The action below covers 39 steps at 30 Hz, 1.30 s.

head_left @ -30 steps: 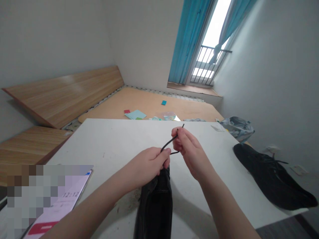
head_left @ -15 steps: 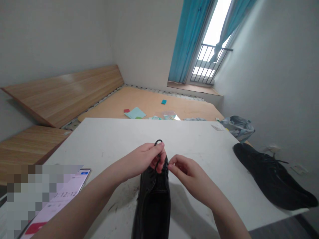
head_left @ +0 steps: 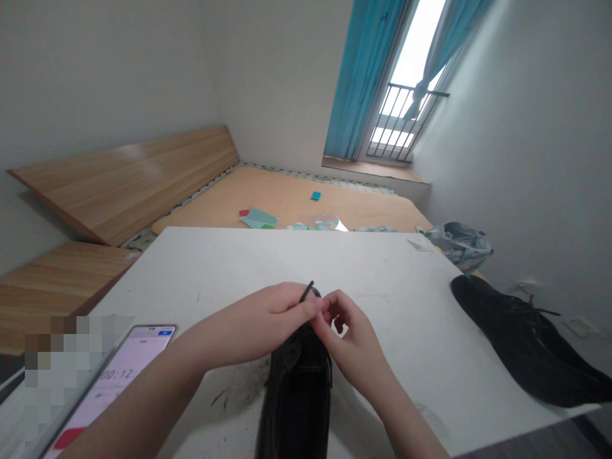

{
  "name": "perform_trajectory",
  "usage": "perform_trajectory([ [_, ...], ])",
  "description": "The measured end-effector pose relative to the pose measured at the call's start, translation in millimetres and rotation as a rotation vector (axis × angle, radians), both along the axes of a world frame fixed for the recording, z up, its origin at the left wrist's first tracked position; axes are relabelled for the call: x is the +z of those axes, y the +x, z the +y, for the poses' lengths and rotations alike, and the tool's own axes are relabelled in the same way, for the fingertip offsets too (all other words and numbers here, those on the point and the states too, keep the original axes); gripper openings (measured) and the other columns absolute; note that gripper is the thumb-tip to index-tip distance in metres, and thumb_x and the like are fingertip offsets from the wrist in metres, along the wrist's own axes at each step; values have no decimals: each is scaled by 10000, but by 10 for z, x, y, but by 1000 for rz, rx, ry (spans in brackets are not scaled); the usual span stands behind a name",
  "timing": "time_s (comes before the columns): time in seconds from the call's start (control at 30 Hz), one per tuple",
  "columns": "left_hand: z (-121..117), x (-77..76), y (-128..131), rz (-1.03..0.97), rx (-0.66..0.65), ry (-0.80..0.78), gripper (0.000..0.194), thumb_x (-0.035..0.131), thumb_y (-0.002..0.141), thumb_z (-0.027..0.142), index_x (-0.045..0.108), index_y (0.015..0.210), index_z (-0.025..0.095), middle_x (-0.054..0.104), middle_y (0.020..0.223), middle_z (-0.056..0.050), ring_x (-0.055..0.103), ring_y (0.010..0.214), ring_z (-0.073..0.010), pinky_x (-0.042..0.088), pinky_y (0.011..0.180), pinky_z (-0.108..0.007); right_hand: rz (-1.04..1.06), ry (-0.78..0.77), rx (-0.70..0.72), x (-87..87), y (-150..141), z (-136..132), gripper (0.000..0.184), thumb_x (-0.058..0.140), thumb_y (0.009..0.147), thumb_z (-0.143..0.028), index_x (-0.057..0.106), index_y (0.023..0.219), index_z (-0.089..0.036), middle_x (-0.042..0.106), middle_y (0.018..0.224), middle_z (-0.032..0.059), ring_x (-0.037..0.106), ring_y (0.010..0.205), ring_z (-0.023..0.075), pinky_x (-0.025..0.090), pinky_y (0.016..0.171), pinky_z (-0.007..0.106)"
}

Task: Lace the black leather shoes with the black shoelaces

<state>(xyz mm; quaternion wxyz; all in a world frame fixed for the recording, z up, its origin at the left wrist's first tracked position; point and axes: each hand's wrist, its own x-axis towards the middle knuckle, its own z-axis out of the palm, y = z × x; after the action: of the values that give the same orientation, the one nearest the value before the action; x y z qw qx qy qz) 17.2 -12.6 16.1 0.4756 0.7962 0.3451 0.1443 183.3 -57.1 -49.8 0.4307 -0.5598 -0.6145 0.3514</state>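
A black shoe (head_left: 300,389) stands on the white table with its opening toward me and its toe pointing away. Over its laced part my left hand (head_left: 287,319) is closed on a black shoelace (head_left: 307,291), whose tip sticks up past the thumb. Pressed against it from the right, my right hand (head_left: 349,328) has thumb and index finger pinched together at the same spot. What lies between those right fingertips is hidden. Both hands cover most of the lacing.
A second black shoe (head_left: 526,344) with laces lies at the right edge of the white table (head_left: 229,261). On the left a phone (head_left: 129,363) shows a timer, partly behind my left forearm. A plastic bag (head_left: 461,245) sits beyond the far right corner.
My hands have come together above the shoe, the right moving up and left to meet the left. The lace loop above the left fingers has become a short upright end.
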Motion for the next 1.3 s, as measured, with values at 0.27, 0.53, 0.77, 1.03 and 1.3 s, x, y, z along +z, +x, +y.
perform_trajectory([
  [0.27,-55,49,-57,115,-112,182,366,327,1005,333,632,828,236,632,935,14,569,939,-163,383,875,-276,293,-34,172,-2,-15,-5,332,504,893,-305,496,579,-199,505,668,-7,477,707,159,380,689,287],
  [0.53,-114,101,-55,67,-112,160,365,331,1005,322,661,862,253,653,1002,17,578,978,-172,380,915,-270,647,-196,175,-72,67,-39,246,588,895,-410,687,981,-201,689,981,61,582,947,214,408,919,363],
  [0.77,-121,83,-88,159,13,203,411,296,992,353,635,788,240,644,898,-2,579,913,-190,386,859,-300,1004,-241,93,5,129,-29,339,745,744,-491,543,705,-222,590,661,-18,612,740,178,470,792,322],
  [1.03,-327,-202,-385,583,269,45,487,260,936,470,583,668,222,663,730,-70,604,730,-259,395,725,-375,696,-303,131,-142,445,-143,330,605,876,-502,561,762,-196,311,513,-96,310,483,95,429,798,337],
  [1.3,-428,-687,-469,456,542,205,391,312,924,397,479,1215,196,642,1134,-126,615,1040,-296,441,883,-442,-199,-54,-69,-337,653,-148,420,520,919,-422,491,1300,-246,515,1140,97,550,876,218,458,837,421],
])
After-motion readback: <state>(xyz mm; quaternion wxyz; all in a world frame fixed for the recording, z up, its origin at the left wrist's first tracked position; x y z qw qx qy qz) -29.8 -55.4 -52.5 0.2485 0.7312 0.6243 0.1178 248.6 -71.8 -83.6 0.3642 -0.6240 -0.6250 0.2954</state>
